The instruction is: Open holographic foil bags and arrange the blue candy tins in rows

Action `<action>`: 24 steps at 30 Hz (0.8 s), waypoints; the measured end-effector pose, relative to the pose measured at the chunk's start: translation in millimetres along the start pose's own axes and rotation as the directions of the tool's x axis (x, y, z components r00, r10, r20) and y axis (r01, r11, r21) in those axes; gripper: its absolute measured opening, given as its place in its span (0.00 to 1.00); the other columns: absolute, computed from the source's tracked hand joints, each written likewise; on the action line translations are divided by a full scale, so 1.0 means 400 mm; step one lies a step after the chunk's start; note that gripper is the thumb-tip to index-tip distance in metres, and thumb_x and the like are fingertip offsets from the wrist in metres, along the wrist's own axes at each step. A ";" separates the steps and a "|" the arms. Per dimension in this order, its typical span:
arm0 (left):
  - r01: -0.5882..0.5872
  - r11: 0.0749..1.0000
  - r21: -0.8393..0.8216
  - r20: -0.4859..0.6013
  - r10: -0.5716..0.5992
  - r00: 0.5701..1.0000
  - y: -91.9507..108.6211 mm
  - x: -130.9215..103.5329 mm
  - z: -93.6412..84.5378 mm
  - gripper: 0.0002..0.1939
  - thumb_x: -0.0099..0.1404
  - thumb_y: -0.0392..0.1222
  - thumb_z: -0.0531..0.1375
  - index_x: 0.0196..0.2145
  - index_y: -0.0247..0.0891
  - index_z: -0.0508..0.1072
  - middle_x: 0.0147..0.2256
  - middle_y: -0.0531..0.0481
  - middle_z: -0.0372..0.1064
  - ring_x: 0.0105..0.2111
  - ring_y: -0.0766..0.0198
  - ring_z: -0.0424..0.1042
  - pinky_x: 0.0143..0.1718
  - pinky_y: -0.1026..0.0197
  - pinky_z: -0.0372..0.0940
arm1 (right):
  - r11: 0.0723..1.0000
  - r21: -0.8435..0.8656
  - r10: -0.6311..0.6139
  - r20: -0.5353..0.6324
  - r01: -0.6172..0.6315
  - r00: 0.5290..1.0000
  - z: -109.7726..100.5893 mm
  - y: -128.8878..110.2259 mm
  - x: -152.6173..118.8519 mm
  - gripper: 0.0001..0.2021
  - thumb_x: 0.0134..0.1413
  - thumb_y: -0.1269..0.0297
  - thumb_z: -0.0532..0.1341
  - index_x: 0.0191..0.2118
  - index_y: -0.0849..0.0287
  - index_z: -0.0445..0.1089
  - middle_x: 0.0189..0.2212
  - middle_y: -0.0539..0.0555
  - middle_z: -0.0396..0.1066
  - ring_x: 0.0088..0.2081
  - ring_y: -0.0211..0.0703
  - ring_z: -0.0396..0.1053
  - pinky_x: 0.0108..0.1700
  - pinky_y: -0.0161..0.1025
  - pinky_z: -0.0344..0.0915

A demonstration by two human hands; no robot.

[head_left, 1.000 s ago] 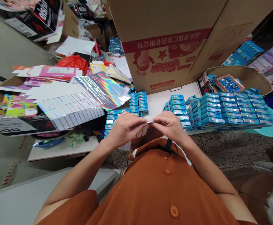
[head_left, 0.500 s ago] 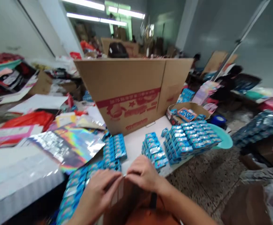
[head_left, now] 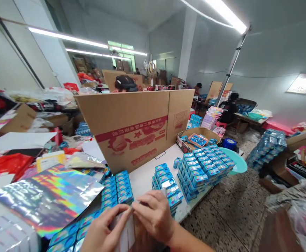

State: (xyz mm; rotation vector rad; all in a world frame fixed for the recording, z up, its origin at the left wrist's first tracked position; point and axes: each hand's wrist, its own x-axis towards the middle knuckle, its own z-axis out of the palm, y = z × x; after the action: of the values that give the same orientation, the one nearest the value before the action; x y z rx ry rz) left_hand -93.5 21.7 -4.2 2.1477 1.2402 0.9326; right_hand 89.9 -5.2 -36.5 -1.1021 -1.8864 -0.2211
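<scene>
My left hand (head_left: 108,229) is closed at bottom centre, thumb and fingers pinching the upper edge of a pale plastic-wrapped pack (head_left: 126,234). Thin lines run down the pack, and its contents are hard to make out. Against the same edge, my right hand (head_left: 154,215) is closed too, its fingertips touching those of the left. Rows of small blue boxes (head_left: 116,189) lie just beyond my left hand. Past my right hand stands a stack of blue boxes (head_left: 166,178), with a larger stack (head_left: 202,164) farther right.
A tall cardboard panel (head_left: 132,122) stands across the white table (head_left: 142,178). A shiny holographic sheet (head_left: 50,192) lies left. An open carton (head_left: 199,134) and a turquoise basin (head_left: 238,161) are at the right. Other people (head_left: 230,106) sit farther back.
The view has tilted up and turned right, showing more ceiling and wall. My hands stay together at bottom centre, and the pale pack between them shows more clearly.
</scene>
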 end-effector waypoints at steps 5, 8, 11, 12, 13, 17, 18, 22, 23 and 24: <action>-0.052 0.994 0.101 -0.039 0.056 0.998 0.032 -0.015 -0.003 0.14 0.63 0.53 0.56 0.32 0.45 0.77 0.31 0.52 0.77 0.30 0.60 0.74 0.32 0.62 0.69 | 0.999 0.041 -0.022 0.032 0.021 0.999 -0.017 -0.007 -0.006 0.14 0.57 0.68 0.58 0.48 0.53 0.71 0.36 0.52 0.76 0.38 0.44 0.70 0.43 0.43 0.67; 0.000 0.996 0.094 -0.011 0.001 1.000 0.046 -0.025 -0.003 0.13 0.64 0.50 0.55 0.34 0.43 0.76 0.32 0.50 0.76 0.32 0.60 0.73 0.35 0.60 0.66 | 0.996 0.085 -0.027 0.091 0.019 0.995 -0.028 -0.008 -0.017 0.13 0.59 0.68 0.57 0.48 0.53 0.72 0.39 0.54 0.76 0.41 0.44 0.71 0.46 0.44 0.67; 0.089 0.995 0.035 0.011 -0.090 0.996 0.052 -0.028 0.001 0.11 0.65 0.47 0.56 0.34 0.41 0.76 0.33 0.51 0.76 0.33 0.61 0.72 0.36 0.61 0.65 | 0.990 0.136 0.015 0.148 -0.036 0.989 -0.028 -0.007 -0.029 0.13 0.58 0.69 0.57 0.47 0.52 0.73 0.43 0.54 0.75 0.44 0.44 0.70 0.49 0.44 0.66; 0.114 0.993 0.024 0.009 -0.114 0.993 0.054 -0.028 0.002 0.11 0.65 0.47 0.56 0.33 0.40 0.76 0.32 0.51 0.76 0.32 0.62 0.72 0.36 0.61 0.65 | 0.986 0.161 0.017 0.151 -0.042 0.988 -0.027 -0.006 -0.031 0.12 0.58 0.70 0.58 0.46 0.52 0.73 0.43 0.54 0.75 0.45 0.44 0.70 0.49 0.44 0.66; 0.133 0.991 0.018 0.005 -0.133 0.991 0.058 -0.028 0.003 0.11 0.65 0.46 0.56 0.33 0.40 0.76 0.32 0.51 0.76 0.32 0.63 0.72 0.36 0.61 0.65 | 0.982 0.181 0.022 0.145 -0.048 0.989 -0.026 -0.006 -0.033 0.12 0.58 0.70 0.58 0.46 0.52 0.73 0.44 0.54 0.74 0.45 0.44 0.70 0.49 0.44 0.66; 0.195 0.981 0.006 -0.002 -0.195 0.981 0.070 -0.028 -0.001 0.11 0.64 0.46 0.57 0.33 0.39 0.77 0.31 0.51 0.75 0.31 0.63 0.71 0.36 0.61 0.64 | 0.981 0.162 0.088 0.115 -0.106 0.990 -0.025 0.002 -0.019 0.09 0.56 0.67 0.61 0.44 0.52 0.72 0.42 0.53 0.74 0.44 0.44 0.69 0.49 0.45 0.65; 0.207 0.978 0.006 -0.003 -0.207 0.978 0.071 -0.028 -0.003 0.11 0.64 0.46 0.57 0.33 0.39 0.77 0.31 0.50 0.75 0.32 0.63 0.71 0.37 0.61 0.64 | 0.981 0.149 0.108 0.116 -0.125 0.987 -0.026 0.006 -0.011 0.10 0.55 0.65 0.62 0.44 0.52 0.72 0.42 0.53 0.74 0.44 0.45 0.69 0.50 0.45 0.65; 0.216 0.976 0.016 0.011 -0.216 0.976 0.062 -0.025 -0.004 0.11 0.64 0.47 0.57 0.32 0.39 0.77 0.32 0.50 0.75 0.33 0.62 0.71 0.38 0.60 0.63 | 0.961 0.190 0.150 0.256 -0.202 0.955 -0.030 0.032 0.022 0.11 0.52 0.57 0.65 0.41 0.54 0.72 0.38 0.52 0.75 0.43 0.45 0.69 0.49 0.45 0.61; 0.209 0.978 0.017 0.022 -0.209 0.978 0.057 -0.025 -0.004 0.11 0.64 0.46 0.57 0.32 0.39 0.77 0.32 0.50 0.75 0.33 0.63 0.71 0.38 0.60 0.62 | 0.947 0.218 0.160 0.314 -0.235 0.936 -0.030 0.037 0.027 0.10 0.53 0.56 0.64 0.39 0.54 0.72 0.36 0.51 0.76 0.41 0.44 0.70 0.48 0.44 0.61; 0.200 0.980 0.020 0.038 -0.201 0.979 0.052 -0.024 -0.003 0.11 0.64 0.46 0.57 0.32 0.39 0.76 0.31 0.50 0.75 0.32 0.63 0.70 0.38 0.60 0.62 | 0.930 0.248 0.171 0.362 -0.272 0.916 -0.028 0.041 0.029 0.08 0.53 0.57 0.64 0.37 0.54 0.72 0.34 0.50 0.76 0.39 0.43 0.70 0.47 0.44 0.60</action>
State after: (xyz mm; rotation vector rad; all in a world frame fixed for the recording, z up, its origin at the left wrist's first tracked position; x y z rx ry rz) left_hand -86.5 3.6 8.0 1.9982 1.4181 0.7932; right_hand 107.2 5.3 -25.4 -1.1900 -1.9831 0.3925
